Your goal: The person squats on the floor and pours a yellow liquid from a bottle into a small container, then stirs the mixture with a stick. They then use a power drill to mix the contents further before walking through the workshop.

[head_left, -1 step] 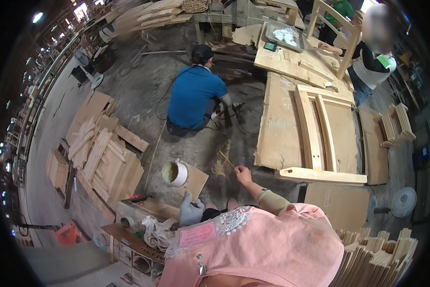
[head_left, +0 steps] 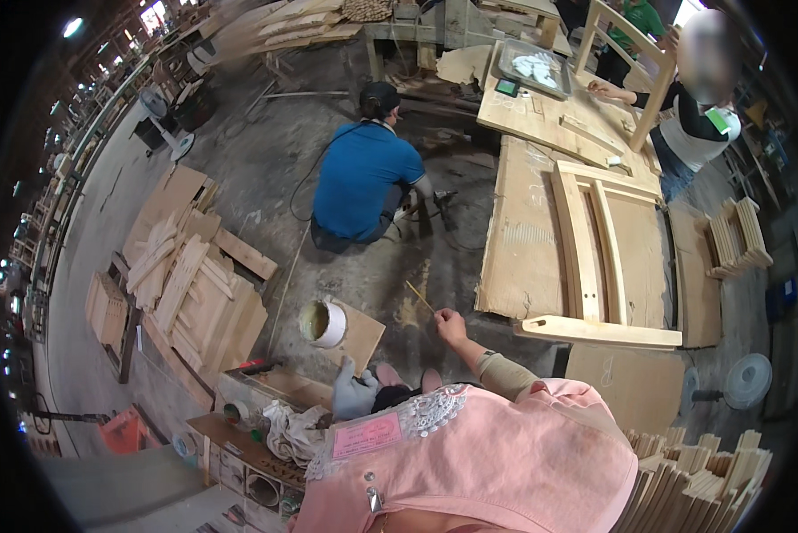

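**Board and pot at left, thin stick at right**

Square brown board, taken as the landmark: in front of the wearer. White pot sits on its left part, mouth leaning outward.

Left hand, grey glove: at the board's near edge, thumb up against it, seemingly gripping; remaining fingers hidden.

Right hand, bare: right of the board, fingers closed narrowly on a thin yellowish stick. Stick points away from the wearer, tip apart from board.

Crouching co-worker, blue shirt: beyond the board. Pale wooden frame: well to its right. Cut wood pieces: to its left. Crumpled cloth: nearer the wearer, left of it.
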Action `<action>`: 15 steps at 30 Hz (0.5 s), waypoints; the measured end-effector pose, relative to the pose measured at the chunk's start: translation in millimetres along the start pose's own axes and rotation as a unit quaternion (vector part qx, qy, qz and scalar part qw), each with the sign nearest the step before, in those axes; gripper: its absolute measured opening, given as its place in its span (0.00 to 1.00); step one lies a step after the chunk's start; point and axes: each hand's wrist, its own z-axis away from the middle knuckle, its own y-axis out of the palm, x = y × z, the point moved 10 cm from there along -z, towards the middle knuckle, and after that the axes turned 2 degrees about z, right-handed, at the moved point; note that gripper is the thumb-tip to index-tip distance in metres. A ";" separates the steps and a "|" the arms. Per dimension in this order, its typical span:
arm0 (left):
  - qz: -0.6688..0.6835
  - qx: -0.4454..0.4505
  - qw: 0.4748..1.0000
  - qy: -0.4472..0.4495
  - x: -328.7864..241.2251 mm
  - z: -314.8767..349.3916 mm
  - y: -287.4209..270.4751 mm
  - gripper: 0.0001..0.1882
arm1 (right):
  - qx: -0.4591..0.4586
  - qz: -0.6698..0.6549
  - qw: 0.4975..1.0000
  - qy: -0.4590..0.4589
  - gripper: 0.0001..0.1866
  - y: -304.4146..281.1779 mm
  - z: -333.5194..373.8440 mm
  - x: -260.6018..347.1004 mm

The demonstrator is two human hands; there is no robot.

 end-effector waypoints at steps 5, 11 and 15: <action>-0.197 -0.003 0.974 0.111 -23.0 -24.7 9.9 0.06 | -0.049 0.003 0.999 -0.018 0.09 4.1 -27.6 -5.8; -0.074 -0.003 0.997 -0.008 -33.5 -52.6 47.6 0.08 | -0.062 -0.031 0.997 0.028 0.08 8.9 -50.5 -5.5; -0.138 0.046 0.989 -0.002 -60.2 -72.9 71.0 0.10 | -0.087 -0.013 0.993 0.084 0.09 4.4 -55.6 -8.4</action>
